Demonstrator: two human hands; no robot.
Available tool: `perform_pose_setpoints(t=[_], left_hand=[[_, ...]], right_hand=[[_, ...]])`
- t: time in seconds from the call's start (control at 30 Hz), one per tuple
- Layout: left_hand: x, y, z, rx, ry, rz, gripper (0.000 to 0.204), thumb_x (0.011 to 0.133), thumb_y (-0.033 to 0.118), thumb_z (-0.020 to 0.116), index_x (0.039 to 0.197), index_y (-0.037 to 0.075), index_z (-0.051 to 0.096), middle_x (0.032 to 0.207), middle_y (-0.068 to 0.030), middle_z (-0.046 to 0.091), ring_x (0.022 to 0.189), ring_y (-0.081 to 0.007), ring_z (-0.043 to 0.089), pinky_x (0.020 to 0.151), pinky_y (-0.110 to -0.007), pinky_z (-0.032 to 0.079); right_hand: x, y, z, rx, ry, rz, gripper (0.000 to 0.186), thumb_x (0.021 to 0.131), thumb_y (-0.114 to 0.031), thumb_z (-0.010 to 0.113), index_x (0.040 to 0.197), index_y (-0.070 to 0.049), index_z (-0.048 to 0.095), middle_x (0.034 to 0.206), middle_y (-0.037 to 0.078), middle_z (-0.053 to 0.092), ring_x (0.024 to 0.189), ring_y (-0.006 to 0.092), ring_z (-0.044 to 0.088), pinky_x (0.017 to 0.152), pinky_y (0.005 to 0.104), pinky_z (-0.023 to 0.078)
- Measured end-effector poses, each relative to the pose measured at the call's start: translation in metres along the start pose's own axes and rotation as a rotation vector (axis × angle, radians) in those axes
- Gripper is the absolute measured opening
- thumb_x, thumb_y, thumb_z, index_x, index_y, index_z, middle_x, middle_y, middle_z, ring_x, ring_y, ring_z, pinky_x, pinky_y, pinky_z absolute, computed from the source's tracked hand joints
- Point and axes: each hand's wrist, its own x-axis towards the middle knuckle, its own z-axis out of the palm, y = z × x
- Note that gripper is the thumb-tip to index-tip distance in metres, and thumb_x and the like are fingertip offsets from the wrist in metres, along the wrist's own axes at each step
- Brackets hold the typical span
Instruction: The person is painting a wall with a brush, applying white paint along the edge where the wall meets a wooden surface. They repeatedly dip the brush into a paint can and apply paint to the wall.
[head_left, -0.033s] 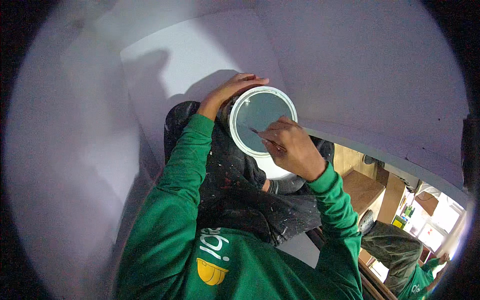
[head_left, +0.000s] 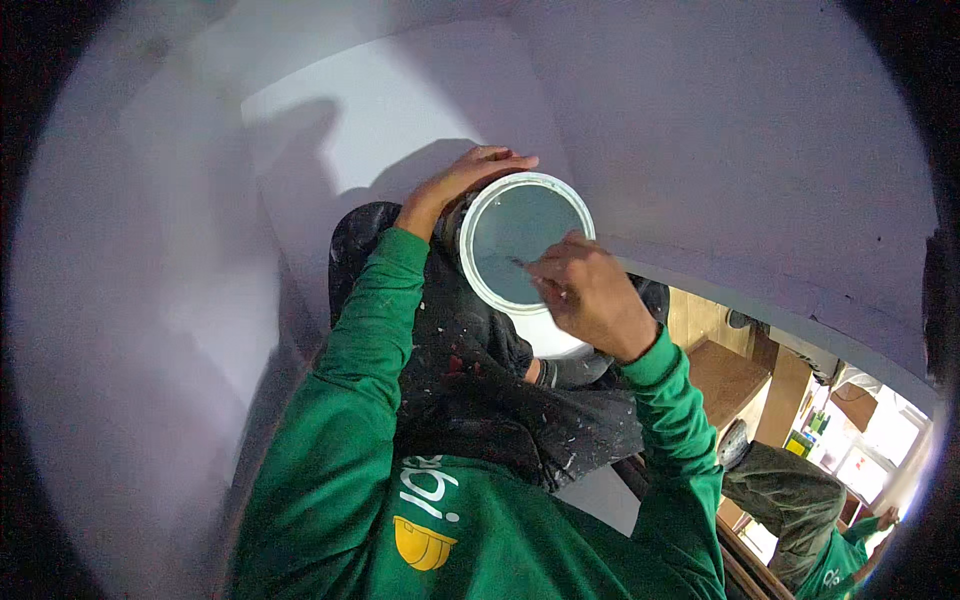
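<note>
A round bucket with a white rim (head_left: 527, 180) holds grey-blue paint (head_left: 510, 215) between my dark, paint-spattered trouser legs (head_left: 450, 400). My left hand (head_left: 458, 183) curves round the bucket's far left side, just outside the rim. Over the paint, my right hand (head_left: 592, 292) is closed on a thin stirring tool (head_left: 515, 262), whose tip reaches toward or into the paint. That hand is blurred and hides part of the tool, so its exact kind is unclear.
Pale curved walls (head_left: 720, 130) surround me closely. At the lower right, an opening shows a wooden box (head_left: 720, 380), shelving with small items and a bright window. Another person's trousered leg (head_left: 785, 500) and green sleeve (head_left: 855, 540) are beyond it.
My right hand has shifted slightly right and down with the tool and is more blurred. My left hand stays in place on the bucket.
</note>
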Motion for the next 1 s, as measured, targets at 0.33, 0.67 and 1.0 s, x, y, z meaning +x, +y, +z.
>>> perform_pose_setpoints(t=[0.33, 0.67, 1.0], left_hand=[[0.024, -0.032, -0.017, 0.14, -0.097, 0.064, 0.077, 0.072, 0.07, 0.08, 0.114, 0.006, 0.073, 0.114, -0.0134, 0.067, 0.109, -0.024, 0.064, 0.096, -0.035, 0.049], [0.007, 0.006, -0.006, 0.101, -0.078, -0.053, 0.075, 0.075, 0.065, 0.08, 0.121, 0.006, 0.072, 0.128, -0.0107, 0.061, 0.122, -0.0236, 0.057, 0.105, -0.036, 0.045], [0.007, 0.007, -0.012, 0.12, -0.157, -0.052, 0.069, 0.08, 0.062, 0.078, 0.122, 0.006, 0.072, 0.13, -0.008, 0.059, 0.12, -0.0222, 0.056, 0.106, -0.038, 0.044]], right_hand=[[0.002, 0.008, 0.012, 0.089, 0.073, 0.017, 0.015, 0.08, -0.006, 0.068, 0.093, 0.001, 0.072, 0.089, 0.021, 0.069, 0.093, 0.0401, 0.062, 0.083, 0.0517, 0.05], [0.0, 0.009, 0.016, 0.075, 0.087, -0.059, 0.018, 0.08, -0.006, 0.067, 0.096, 0.001, 0.071, 0.085, 0.019, 0.066, 0.093, 0.0369, 0.061, 0.081, 0.0485, 0.053], [0.006, 0.003, 0.012, 0.048, -0.002, -0.028, 0.006, 0.076, -0.006, 0.067, 0.078, -0.001, 0.066, 0.08, 0.019, 0.065, 0.093, 0.0389, 0.061, 0.079, 0.0503, 0.052]])
